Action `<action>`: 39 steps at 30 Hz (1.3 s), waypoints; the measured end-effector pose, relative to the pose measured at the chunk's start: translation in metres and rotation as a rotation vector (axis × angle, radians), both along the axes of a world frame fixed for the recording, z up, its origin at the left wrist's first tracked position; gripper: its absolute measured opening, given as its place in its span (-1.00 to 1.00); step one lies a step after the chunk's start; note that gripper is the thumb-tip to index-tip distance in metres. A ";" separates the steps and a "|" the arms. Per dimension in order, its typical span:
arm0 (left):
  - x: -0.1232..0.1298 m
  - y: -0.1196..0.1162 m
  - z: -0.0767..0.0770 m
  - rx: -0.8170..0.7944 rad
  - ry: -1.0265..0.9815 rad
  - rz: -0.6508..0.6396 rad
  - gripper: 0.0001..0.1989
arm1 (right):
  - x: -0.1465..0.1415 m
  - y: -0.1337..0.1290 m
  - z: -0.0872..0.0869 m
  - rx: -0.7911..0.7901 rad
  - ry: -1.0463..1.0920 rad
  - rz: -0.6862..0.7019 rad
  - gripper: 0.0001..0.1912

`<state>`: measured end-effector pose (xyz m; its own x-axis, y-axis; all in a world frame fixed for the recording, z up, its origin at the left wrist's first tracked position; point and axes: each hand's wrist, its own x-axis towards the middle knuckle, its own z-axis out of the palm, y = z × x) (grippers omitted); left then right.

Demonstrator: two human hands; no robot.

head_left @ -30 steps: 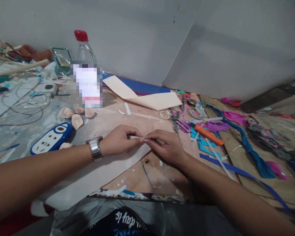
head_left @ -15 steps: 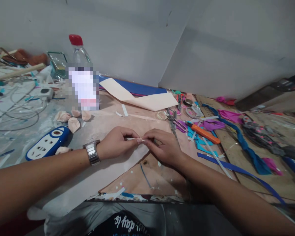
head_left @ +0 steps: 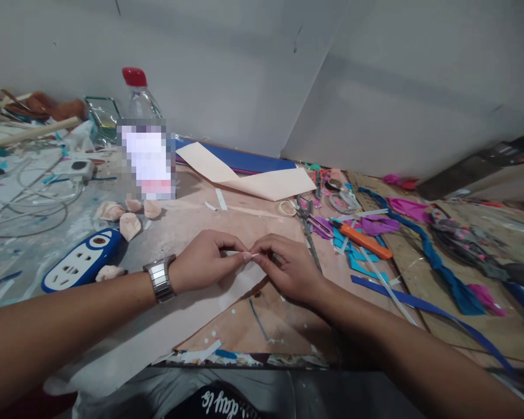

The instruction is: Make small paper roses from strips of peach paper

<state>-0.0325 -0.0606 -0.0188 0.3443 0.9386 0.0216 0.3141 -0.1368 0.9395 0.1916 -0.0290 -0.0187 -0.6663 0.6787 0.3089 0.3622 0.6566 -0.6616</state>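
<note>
A long pale paper strip [head_left: 144,340] runs slantwise from under my left forearm, over the table's front edge, up to my fingers. My left hand [head_left: 209,260], with a silver watch on its wrist, pinches the strip's far end between thumb and forefinger. Right against it, my right hand [head_left: 290,266] pinches the same end, and the fingertips of both hands meet. Only a small whitish edge of paper shows between the thumbs; the rest there is hidden by the fingers.
Left lie a blue-and-white power strip [head_left: 82,259] and several small peach paper petals [head_left: 130,226]. Behind stand a red-capped bottle [head_left: 134,77] and a folded cream strip [head_left: 244,179]. Right are scissors [head_left: 310,218], an orange cutter [head_left: 360,240] and coloured paper scraps [head_left: 378,226].
Both hands keep their pinch on the paper strip's end, with only slight finger movement. The whole view has shifted a little, so things sit slightly lower in the picture.
</note>
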 end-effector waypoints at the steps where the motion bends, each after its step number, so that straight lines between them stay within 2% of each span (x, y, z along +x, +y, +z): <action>1: 0.000 0.000 0.000 0.002 0.001 -0.003 -0.74 | 0.000 -0.001 0.001 -0.007 -0.004 0.002 -0.89; 6: 0.002 -0.003 -0.001 0.041 0.017 -0.010 -0.76 | -0.001 -0.005 0.003 -0.081 -0.024 -0.008 -0.89; 12: 0.003 -0.005 0.001 0.178 0.104 0.004 -0.73 | -0.002 -0.008 0.001 -0.186 -0.001 -0.035 -0.91; 19: 0.001 -0.006 0.002 0.269 0.141 -0.004 -0.73 | -0.002 -0.008 0.001 -0.113 -0.006 -0.064 -0.93; 29: 0.002 -0.008 0.003 0.378 0.190 -0.050 -0.70 | -0.004 -0.009 0.003 -0.141 -0.041 -0.011 -0.90; 33: 0.001 -0.008 0.003 0.349 0.183 -0.038 -0.72 | -0.004 -0.009 0.002 -0.170 -0.031 -0.023 -0.89; 39: 0.000 -0.004 0.004 0.123 0.075 0.001 -0.79 | -0.002 -0.007 0.000 -0.215 -0.025 -0.094 -0.88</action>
<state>-0.0324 -0.0646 -0.0153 0.3485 0.9308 0.1106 0.3829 -0.2490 0.8896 0.1894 -0.0363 -0.0186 -0.6024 0.7867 0.1347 0.4330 0.4639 -0.7729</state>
